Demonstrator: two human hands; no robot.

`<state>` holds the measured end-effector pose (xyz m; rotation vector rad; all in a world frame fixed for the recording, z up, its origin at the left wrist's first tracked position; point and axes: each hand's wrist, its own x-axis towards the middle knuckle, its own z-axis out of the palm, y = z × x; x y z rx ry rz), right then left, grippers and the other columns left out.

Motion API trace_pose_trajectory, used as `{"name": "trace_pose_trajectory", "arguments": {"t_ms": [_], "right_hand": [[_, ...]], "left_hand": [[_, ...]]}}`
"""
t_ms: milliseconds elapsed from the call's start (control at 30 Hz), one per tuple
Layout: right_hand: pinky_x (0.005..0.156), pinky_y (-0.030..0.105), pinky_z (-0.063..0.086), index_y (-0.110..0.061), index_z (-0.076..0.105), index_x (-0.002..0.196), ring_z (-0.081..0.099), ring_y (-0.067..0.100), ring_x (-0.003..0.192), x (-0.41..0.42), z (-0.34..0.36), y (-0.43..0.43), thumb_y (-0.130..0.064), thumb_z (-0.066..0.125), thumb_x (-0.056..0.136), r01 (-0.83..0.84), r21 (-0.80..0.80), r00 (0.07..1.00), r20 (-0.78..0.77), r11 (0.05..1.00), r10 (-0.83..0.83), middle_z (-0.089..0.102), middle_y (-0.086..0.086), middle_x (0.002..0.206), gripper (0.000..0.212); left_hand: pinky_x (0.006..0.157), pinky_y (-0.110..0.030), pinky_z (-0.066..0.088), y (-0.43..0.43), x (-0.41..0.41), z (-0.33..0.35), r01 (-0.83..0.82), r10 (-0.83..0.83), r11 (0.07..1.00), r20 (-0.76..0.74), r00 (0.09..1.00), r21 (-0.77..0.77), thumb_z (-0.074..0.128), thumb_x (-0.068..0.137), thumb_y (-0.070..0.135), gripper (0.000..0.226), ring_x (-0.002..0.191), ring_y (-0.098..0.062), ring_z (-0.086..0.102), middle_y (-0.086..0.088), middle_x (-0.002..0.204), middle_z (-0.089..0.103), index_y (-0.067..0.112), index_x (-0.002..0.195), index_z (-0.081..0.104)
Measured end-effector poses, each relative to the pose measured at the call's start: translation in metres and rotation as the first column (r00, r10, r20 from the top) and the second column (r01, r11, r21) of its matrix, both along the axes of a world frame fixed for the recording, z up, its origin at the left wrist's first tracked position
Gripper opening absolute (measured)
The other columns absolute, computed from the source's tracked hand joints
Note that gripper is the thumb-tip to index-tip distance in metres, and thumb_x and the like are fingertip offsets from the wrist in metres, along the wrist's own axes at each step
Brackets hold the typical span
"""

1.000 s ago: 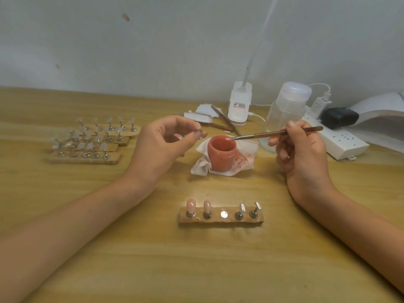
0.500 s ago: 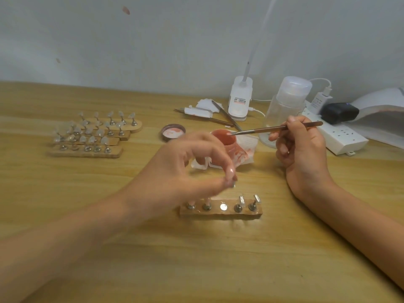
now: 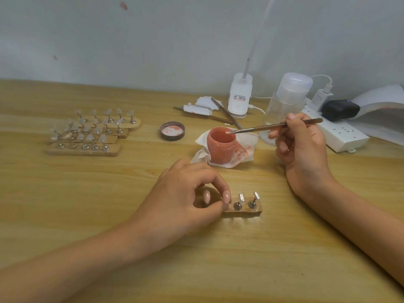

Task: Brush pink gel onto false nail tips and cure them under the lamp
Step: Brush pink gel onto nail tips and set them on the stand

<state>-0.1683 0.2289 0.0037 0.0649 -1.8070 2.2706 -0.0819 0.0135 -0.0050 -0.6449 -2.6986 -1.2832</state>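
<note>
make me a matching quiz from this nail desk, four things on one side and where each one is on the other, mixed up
1 brush
2 jar lid
3 clear nail tips
4 nearest wooden stand

a partly under the left hand
b in rows at the far left
c held by the right hand, tip over the gel jar
d lying just left of the gel jar

Pairs: 1-c, 2-d, 3-b, 4-a

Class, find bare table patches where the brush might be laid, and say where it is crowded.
Bare wood lies at the near edge, before the wooden holder, and between the tip racks and the lid. Crowded: back right, round the gel pot, bottle and power strip.
</note>
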Motion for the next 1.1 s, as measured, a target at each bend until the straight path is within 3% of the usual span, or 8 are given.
{"name": "trace_pose_trajectory", "arguments": {"t_ms": [167, 300, 400, 567, 667, 800, 933, 1100], "right_hand": [[0.045, 0.019, 0.028, -0.023, 0.051, 0.084, 0.042, 0.006, 0.048, 0.0, 0.0, 0.0, -0.026, 0.05, 0.102, -0.003, -0.003, 1.0, 0.001, 1.0, 0.003, 0.067, -0.003, 0.067, 0.019], [0.045, 0.017, 0.031, -0.024, 0.05, 0.083, 0.042, 0.006, 0.048, 0.001, 0.001, -0.001, -0.026, 0.05, 0.102, 0.002, -0.005, 1.0, 0.01, 1.0, -0.002, 0.067, -0.003, 0.067, 0.019], [0.046, 0.018, 0.032, -0.023, 0.05, 0.083, 0.042, 0.006, 0.048, 0.002, 0.001, -0.001, -0.026, 0.05, 0.102, 0.006, -0.006, 1.0, 0.015, 1.0, -0.006, 0.067, -0.004, 0.066, 0.02], [0.045, 0.018, 0.031, -0.023, 0.05, 0.084, 0.043, 0.006, 0.048, 0.003, 0.002, -0.002, -0.025, 0.05, 0.102, 0.009, -0.005, 1.0, 0.018, 1.0, -0.009, 0.067, -0.003, 0.066, 0.019], [0.046, 0.018, 0.031, -0.022, 0.051, 0.084, 0.043, 0.006, 0.047, 0.003, 0.002, -0.003, -0.025, 0.05, 0.102, 0.015, 0.004, 1.0, 0.018, 1.0, -0.015, 0.067, -0.003, 0.066, 0.018], [0.044, 0.016, 0.034, -0.023, 0.052, 0.083, 0.043, 0.006, 0.048, 0.003, 0.002, -0.003, -0.025, 0.05, 0.102, 0.016, 0.006, 1.0, 0.017, 1.0, -0.016, 0.068, -0.003, 0.067, 0.019], [0.043, 0.017, 0.032, -0.023, 0.051, 0.083, 0.043, 0.006, 0.048, 0.003, 0.002, -0.003, -0.024, 0.05, 0.102, 0.013, 0.007, 1.0, 0.013, 1.0, -0.013, 0.067, -0.003, 0.067, 0.019], [0.043, 0.016, 0.033, -0.023, 0.051, 0.083, 0.043, 0.007, 0.048, 0.004, 0.002, -0.004, -0.024, 0.05, 0.102, 0.01, 0.002, 1.0, 0.013, 1.0, -0.01, 0.067, -0.003, 0.066, 0.02]], "left_hand": [[0.077, -0.025, 0.034, -0.008, -0.002, 0.002, 0.041, -0.033, 0.99, 0.061, 0.998, -0.131, 0.06, 0.063, 0.067, 0.046, 0.101, 0.0, 0.048, 0.027, 0.1, 0.062, 0.048, 0.104, 0.056], [0.074, -0.026, 0.036, -0.015, -0.004, 0.007, 0.067, -0.055, 0.983, 0.076, 0.996, -0.169, 0.077, 0.071, 0.05, 0.038, 0.086, -0.007, 0.053, 0.022, 0.095, 0.061, 0.053, 0.103, 0.059], [0.065, -0.016, 0.038, -0.019, -0.005, 0.011, 0.096, -0.08, 0.984, 0.109, 0.991, -0.153, 0.079, 0.07, 0.039, 0.034, 0.074, -0.008, 0.054, 0.021, 0.093, 0.062, 0.051, 0.097, 0.063], [0.064, -0.012, 0.042, -0.019, -0.005, 0.014, 0.13, -0.107, 0.978, 0.139, 0.985, -0.166, 0.077, 0.07, 0.042, 0.034, 0.08, -0.005, 0.057, 0.024, 0.098, 0.062, 0.047, 0.099, 0.06], [0.064, -0.014, 0.042, -0.006, -0.004, 0.016, 0.12, -0.107, 0.968, 0.071, 0.992, -0.22, 0.069, 0.07, 0.052, 0.028, 0.084, -0.002, 0.058, 0.03, 0.096, 0.059, 0.042, 0.095, 0.059], [0.068, -0.011, 0.04, 0.006, -0.001, 0.018, 0.076, -0.103, 0.956, -0.081, 0.991, -0.284, 0.065, 0.079, 0.042, 0.009, 0.085, -0.001, 0.058, 0.025, 0.092, 0.057, 0.036, 0.086, 0.061], [0.072, -0.009, 0.039, 0.006, 0.001, 0.019, 0.057, -0.1, 0.949, -0.125, 0.987, -0.311, 0.065, 0.08, 0.041, 0.008, 0.085, 0.003, 0.056, 0.025, 0.087, 0.057, 0.035, 0.083, 0.062], [0.058, -0.011, 0.034, 0.006, 0.005, 0.019, 0.019, -0.133, 0.912, -0.251, 0.959, -0.41, 0.068, 0.083, 0.036, 0.006, 0.071, 0.003, 0.046, 0.023, 0.067, 0.041, 0.035, 0.082, 0.062]]}}
